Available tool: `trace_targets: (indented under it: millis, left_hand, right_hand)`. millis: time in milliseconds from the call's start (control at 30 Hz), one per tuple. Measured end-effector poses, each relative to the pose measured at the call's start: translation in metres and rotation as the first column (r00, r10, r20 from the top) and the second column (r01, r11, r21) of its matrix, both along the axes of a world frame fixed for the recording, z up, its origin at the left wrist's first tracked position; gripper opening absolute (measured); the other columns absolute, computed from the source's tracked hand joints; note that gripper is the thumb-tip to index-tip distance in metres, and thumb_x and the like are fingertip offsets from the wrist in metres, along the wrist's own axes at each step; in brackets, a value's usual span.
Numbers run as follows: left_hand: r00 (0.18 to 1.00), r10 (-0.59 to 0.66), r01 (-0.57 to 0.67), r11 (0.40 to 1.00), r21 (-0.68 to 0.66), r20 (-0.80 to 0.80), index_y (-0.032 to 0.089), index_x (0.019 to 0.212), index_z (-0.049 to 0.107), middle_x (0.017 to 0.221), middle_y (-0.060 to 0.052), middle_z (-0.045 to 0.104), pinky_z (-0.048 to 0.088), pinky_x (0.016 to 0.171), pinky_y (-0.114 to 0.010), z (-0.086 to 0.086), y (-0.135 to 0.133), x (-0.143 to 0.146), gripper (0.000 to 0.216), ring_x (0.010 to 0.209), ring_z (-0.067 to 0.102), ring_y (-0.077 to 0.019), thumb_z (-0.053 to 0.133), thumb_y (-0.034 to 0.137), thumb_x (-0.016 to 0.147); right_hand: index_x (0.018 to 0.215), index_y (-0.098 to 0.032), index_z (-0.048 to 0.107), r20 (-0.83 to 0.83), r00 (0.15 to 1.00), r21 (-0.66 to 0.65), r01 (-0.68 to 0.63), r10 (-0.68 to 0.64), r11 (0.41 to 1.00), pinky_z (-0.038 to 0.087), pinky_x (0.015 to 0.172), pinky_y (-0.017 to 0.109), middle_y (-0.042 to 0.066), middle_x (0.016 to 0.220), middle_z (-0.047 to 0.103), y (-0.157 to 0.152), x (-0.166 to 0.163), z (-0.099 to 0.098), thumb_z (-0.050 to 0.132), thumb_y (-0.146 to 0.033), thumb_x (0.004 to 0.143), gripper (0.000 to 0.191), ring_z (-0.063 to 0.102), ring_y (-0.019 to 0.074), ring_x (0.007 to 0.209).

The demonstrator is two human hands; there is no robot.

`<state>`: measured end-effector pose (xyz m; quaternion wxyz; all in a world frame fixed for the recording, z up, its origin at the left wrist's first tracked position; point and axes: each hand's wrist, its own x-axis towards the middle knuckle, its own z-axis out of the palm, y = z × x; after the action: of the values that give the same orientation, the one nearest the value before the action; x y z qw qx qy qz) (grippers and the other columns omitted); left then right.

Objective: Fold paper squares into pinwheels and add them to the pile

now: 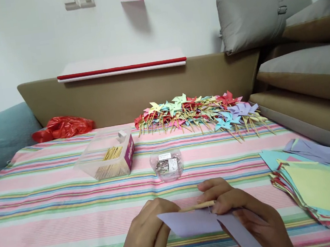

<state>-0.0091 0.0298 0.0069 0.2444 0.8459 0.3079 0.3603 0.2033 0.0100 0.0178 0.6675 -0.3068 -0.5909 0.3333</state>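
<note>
My left hand is closed around the left end of a thin wooden stick, at the near middle of the cloth. Against the stick lies a cut sheet of purple paper, its pointed corners spread out as on a pinwheel. My right hand grips the paper near the stick's right end, with a thumb and finger by a small thin metal pin. Some of its fingers are behind the paper. Just beyond my hands sits a clear bag of small metal pieces.
A clear plastic box holding several sticks stands left of the bag. Finished paper pinwheels are heaped at the back. Stacked coloured paper lies at right. A red plastic bag rests back left, and cushions rise at right.
</note>
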Motion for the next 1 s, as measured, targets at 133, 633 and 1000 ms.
trace_targets:
  millis: [133, 633, 1000]
  left_hand:
    - [0.999, -0.014, 0.015, 0.999, 0.032, -0.033, 0.024, 0.106, 0.054, 0.096, -0.002, 0.065, 0.046, 0.074, -0.025, 0.000, 0.000, -0.002, 0.025, 0.083, 0.061, -0.0151, 0.040, 0.004, 0.096]
    - [0.993, 0.020, -0.006, 0.994, 0.113, -0.119, 0.022, 0.105, 0.053, 0.091, -0.003, 0.063, 0.044, 0.068, -0.025, 0.003, -0.001, -0.006, 0.027, 0.078, 0.056, -0.0155, 0.039, 0.001, 0.096]
    - [0.994, 0.027, 0.003, 0.962, 0.272, -0.109, 0.019, 0.119, 0.050, 0.094, -0.006, 0.063, 0.041, 0.071, -0.033, -0.003, -0.002, -0.016, 0.035, 0.078, 0.052, -0.0188, 0.041, -0.002, 0.092]
  right_hand:
    - [0.089, -0.031, 0.073, -0.004, 1.000, 0.005, -0.006, 0.006, 1.000, 0.056, 0.085, 0.025, 0.001, 0.089, 0.077, -0.001, 0.000, -0.004, 0.069, -0.027, 0.090, 0.006, 0.068, 0.0183, 0.100]
    - [0.089, -0.032, 0.073, -0.168, 0.981, -0.017, -0.099, 0.095, 0.995, 0.055, 0.087, 0.029, 0.000, 0.086, 0.076, 0.002, -0.006, -0.015, 0.074, -0.028, 0.086, 0.005, 0.066, 0.0188, 0.095]
    - [0.106, -0.033, 0.073, -0.072, 0.989, 0.106, -0.124, 0.132, 0.987, 0.058, 0.087, 0.032, 0.001, 0.089, 0.078, 0.004, -0.002, -0.016, 0.072, -0.029, 0.089, 0.018, 0.070, 0.0190, 0.096]
